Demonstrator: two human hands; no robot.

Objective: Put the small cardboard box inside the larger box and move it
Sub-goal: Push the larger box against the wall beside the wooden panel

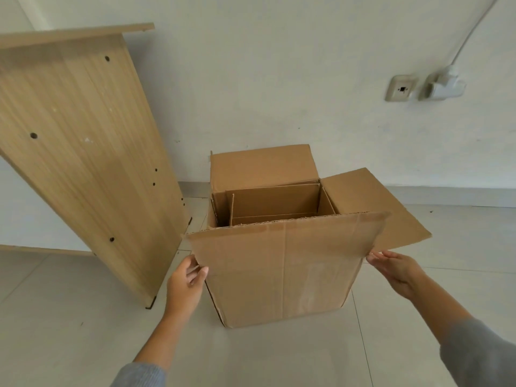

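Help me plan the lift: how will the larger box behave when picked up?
Probably light: the larger box holds only the small cardboard box, which looks empty as far as it shows. Its open flaps will likely flop and sway. The corrugated walls may bow inward if squeezed.
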